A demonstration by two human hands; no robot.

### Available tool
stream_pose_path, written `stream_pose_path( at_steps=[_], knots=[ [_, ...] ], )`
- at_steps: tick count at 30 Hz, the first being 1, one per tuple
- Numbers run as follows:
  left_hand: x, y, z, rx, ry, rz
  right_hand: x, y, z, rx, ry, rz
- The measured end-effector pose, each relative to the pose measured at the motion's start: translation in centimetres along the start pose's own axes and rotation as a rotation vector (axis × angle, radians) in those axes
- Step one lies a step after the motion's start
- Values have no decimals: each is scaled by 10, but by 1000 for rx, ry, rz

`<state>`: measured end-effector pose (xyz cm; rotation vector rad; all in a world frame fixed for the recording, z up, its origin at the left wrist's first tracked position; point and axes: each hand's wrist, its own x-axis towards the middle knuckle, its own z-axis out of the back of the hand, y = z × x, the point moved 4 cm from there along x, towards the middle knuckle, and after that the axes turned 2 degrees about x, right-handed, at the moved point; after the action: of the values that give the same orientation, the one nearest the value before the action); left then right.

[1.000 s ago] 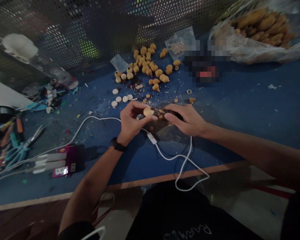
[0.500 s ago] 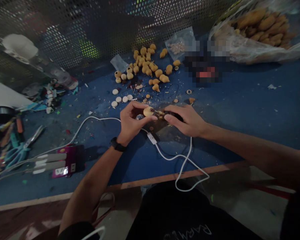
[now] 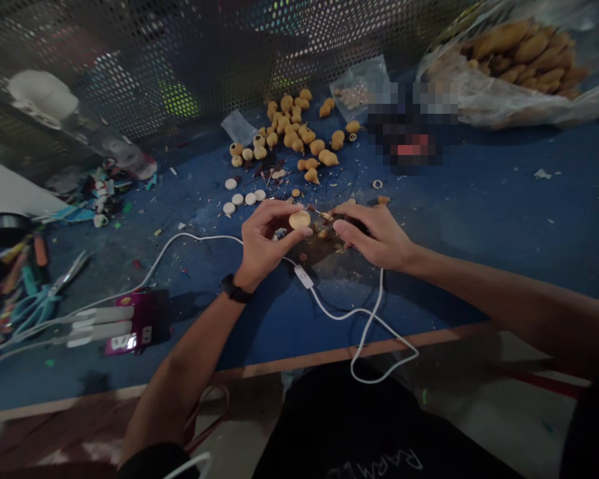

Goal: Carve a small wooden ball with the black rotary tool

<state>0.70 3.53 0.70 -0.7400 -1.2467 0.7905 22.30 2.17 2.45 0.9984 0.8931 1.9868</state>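
Observation:
My left hand point(image 3: 262, 236) is closed around a small pale gourd point(image 3: 300, 220), pinched between thumb and fingertips. My right hand point(image 3: 382, 236) grips a small rotary tool point(image 3: 325, 215); its body is mostly hidden by the fingers. A brass-coloured collet and thin shaft point left at the gourd's upper right edge; whether they touch it I cannot tell. A white cord point(image 3: 379, 293) with an inline switch point(image 3: 303, 276) runs below both hands. Shavings and small bits lie beneath them. Just beyond are white discs point(image 3: 237, 199) and a heap of small bottle gourds point(image 3: 289, 123), a few with cut holes.
A plastic bag of gourds point(image 3: 529, 56) sits at the back right, beside a blurred-out patch. Purple power bank point(image 3: 142, 313) with plugs, scissors point(image 3: 37, 306) and other tools lie at left. A perforated metal panel point(image 3: 209, 60) stands behind the blue table point(image 3: 479, 199).
The gourd has turned in my left hand, so its dark opening no longer shows. The tool has drawn slightly up and right, out of the opening.

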Motion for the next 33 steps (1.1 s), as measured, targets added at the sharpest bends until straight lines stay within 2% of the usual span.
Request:
stream_pose_path(
  at_steps=[7,14,19,28,33],
  knots=[
    [0,-4,1,25,16,75,0,-1,2,-70,-14,0],
    [0,-6,-1,34,21,84,1,-1,1,-90,34,2],
    [0,-6,-2,22,26,64,0,-1,1,-102,27,20],
    [0,-1,0,18,-44,40,1,0,2,-121,43,35],
    [0,0,-2,-19,-30,17,-1,-1,0,-206,75,97]
  ],
)
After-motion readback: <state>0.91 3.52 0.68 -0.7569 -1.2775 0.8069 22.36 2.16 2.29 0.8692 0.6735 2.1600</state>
